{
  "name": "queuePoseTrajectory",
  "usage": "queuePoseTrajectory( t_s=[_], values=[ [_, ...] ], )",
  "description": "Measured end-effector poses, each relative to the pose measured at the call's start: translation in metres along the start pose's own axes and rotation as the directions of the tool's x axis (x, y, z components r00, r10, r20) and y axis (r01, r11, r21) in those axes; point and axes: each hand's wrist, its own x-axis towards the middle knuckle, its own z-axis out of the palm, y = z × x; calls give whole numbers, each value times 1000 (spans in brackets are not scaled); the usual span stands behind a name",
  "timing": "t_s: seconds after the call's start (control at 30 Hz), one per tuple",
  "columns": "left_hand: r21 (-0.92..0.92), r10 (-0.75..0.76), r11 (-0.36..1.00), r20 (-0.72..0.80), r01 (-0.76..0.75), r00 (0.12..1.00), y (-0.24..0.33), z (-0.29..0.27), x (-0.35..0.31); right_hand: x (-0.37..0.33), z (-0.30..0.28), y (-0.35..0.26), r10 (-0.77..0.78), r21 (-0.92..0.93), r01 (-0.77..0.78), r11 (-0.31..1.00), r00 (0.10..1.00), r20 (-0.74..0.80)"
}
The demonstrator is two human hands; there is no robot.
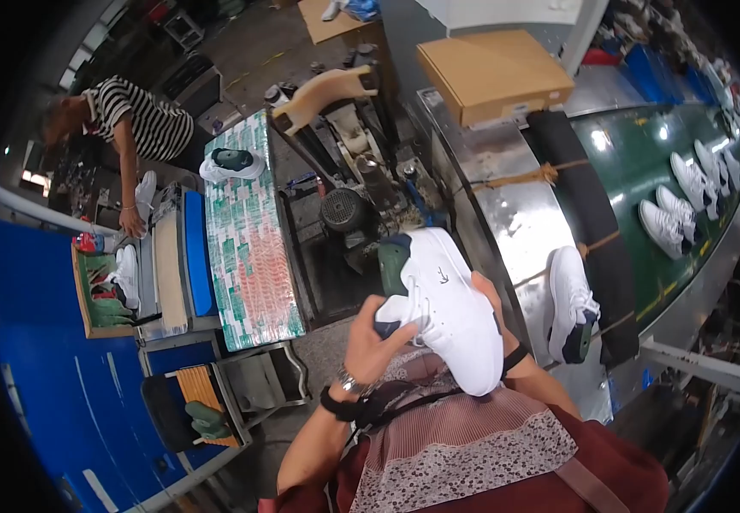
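Note:
A white lace-up sneaker (451, 312) is held in front of my chest, its toe pointing down toward me. A dark green shoe last (394, 265) shows in its opening. My left hand (370, 342) pinches the sneaker's tongue (394, 313) between thumb and fingers. Along the other side of the shoe, my right hand (491, 308) grips it; most of those fingers are hidden behind the upper. To the right, another white sneaker (568, 299) with a green last in it lies on the metal ledge, near my right forearm.
A green conveyor belt (635, 175) carries several white shoes on the right. A cardboard box (497, 75) sits on the metal table. Ahead stands a machine with a motor (344, 209). On the left, a tape-covered bench (254, 248) bears a shoe; a person (143, 120) in stripes handles another.

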Motion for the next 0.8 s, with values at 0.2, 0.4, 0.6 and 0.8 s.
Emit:
queuePoseTrajectory(
  t_s=[0.2,0.4,0.6,0.8],
  values=[
    [-99,18,995,94,-8,995,-20,-20,75,72,9,-41,-495,-652,408,639,867,58],
    [-530,61,839,-139,-126,988,-46,-19,194,132,128,-77,-604,-867,466,177,747,278],
    [-834,-89,552,-38,17,995,-71,-12,227,163,143,-82,-580,-922,225,-314,724,374],
    [-977,-62,176,107,116,992,-79,0,230,180,223,-52,-458,-681,-65,-730,786,416]
  ],
)
